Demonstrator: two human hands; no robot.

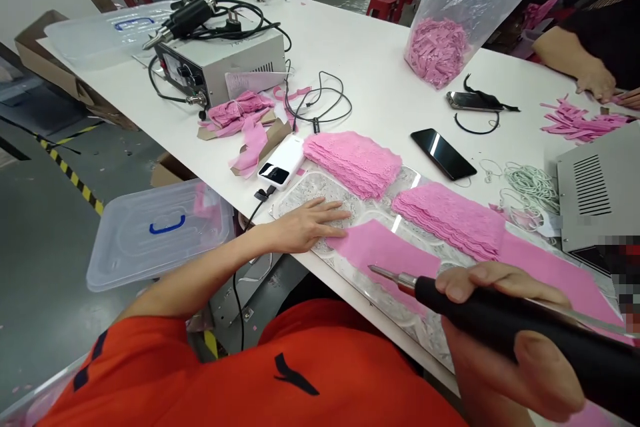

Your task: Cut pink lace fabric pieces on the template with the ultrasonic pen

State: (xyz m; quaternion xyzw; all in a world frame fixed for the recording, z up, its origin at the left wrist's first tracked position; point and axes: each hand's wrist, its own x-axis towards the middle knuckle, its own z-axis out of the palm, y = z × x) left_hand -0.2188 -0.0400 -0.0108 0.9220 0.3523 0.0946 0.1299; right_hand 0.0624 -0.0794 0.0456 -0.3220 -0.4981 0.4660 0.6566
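My left hand [311, 223] lies flat with fingers stretched out on a clear lace-patterned plate [325, 190], its fingertips at the edge of a pink fabric sheet [387, 250]. My right hand [505, 340] is wrapped round the black handle of a hot cutting tool [500, 323]; its metal tip [385, 272] hovers over the pink sheet. Two stacks of pink lace pieces [353, 160] [450, 217] rest on the far side of the plate.
A white power bank [283, 163], a black phone [443, 153], a grey control box [220, 60] with cables, a bag of pink strips [440, 47] and a second grey box [597, 190] sit on the white table. Another person's hand [595, 83] works at far right. A lidded plastic bin [157, 230] stands left.
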